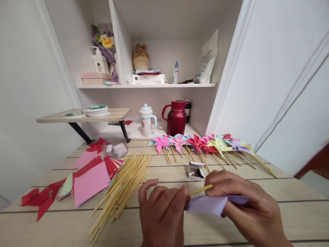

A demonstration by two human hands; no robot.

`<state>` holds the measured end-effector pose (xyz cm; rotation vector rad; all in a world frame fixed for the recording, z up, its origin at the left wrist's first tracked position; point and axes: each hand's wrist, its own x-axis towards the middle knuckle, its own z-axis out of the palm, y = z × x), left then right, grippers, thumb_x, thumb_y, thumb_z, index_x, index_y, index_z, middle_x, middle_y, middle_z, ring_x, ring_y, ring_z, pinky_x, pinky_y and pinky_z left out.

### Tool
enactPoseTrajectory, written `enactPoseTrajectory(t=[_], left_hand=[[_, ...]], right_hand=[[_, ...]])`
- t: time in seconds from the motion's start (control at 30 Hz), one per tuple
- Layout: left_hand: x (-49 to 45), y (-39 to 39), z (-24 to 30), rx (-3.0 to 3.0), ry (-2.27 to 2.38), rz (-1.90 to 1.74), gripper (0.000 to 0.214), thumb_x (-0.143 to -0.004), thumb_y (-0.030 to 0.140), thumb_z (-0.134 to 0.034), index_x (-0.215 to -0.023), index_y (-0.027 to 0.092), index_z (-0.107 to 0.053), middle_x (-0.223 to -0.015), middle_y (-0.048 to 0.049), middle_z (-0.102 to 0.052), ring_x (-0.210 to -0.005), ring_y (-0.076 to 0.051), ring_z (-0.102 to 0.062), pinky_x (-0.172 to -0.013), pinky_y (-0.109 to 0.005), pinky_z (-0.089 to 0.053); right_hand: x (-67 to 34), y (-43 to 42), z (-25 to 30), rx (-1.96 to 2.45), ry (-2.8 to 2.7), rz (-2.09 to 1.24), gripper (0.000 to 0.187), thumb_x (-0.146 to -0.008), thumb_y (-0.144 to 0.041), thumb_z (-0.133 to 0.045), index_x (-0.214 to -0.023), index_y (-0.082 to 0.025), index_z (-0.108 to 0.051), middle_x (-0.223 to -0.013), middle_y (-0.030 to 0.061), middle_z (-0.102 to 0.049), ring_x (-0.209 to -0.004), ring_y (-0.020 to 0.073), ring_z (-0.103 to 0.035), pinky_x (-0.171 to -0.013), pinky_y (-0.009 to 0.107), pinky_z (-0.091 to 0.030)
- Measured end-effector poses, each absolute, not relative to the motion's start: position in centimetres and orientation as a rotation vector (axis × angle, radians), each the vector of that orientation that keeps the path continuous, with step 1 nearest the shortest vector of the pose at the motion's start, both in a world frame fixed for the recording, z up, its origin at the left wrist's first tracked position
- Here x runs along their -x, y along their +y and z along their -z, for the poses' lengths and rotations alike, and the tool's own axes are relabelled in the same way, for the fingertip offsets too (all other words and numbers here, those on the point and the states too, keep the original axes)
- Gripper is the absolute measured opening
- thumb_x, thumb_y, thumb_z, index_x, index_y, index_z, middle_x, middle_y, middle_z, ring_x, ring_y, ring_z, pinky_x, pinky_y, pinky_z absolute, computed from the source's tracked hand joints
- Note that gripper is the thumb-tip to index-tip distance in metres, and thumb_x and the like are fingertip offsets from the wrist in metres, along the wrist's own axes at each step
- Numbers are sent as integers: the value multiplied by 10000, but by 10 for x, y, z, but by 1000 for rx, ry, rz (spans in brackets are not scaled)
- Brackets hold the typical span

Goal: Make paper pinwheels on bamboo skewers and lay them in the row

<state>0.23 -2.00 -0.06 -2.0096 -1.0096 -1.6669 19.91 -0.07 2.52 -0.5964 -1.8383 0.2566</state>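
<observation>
"Stick (200,189): where?"
"Pinched in the left hand (164,209), its tip at the right fingers."
"Purple paper (208,206)?"
"Held between thumb and fingers of the right hand (257,214), beside the left fingertips."

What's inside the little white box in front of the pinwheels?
Small shiny metal pieces lie inside the open white box. The top ones cover whatever is beneath, so that can't be seen.

Right in front of you, the slatted table (169,171) carries scattered sticks (125,187), stacked paper (91,181), bright pinwheels (197,143) and an open box (196,177)!
</observation>
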Motion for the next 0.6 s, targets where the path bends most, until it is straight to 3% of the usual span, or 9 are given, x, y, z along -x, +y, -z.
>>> enactPoseTrajectory(t=[0.2,0.37,0.6], left_hand=[[16,-21,-11,2025,-829,1250,257,-865,123,-659,-1116,168,-696,-872,24,-786,-718,-111,-670,-1014,-360,-340],[11,-24,-15,1900,-812,1372,200,-924,97,-559,-1015,165,-724,-820,30,-786,-688,-101,-652,-1072,-371,-300],[18,-24,-11,2025,-794,1289,267,-900,77,-553,-1115,124,-703,-931,-15,-791,-782,-120,-674,-1133,-402,-228]], right_hand=[[-201,-3,-25,566,-1842,-277,215,-782,-57,-688,-893,-237,-727,-820,59,-723,-761,234,-714,-651,315,-589],[-200,-6,-22,557,-1824,-301,247,-790,-34,-669,-925,-236,-711,-828,56,-711,-778,231,-700,-666,335,-589],[-198,-8,-16,581,-1814,-251,271,-796,-22,-671,-948,-245,-703,-877,63,-724,-817,226,-710,-677,319,-595]])
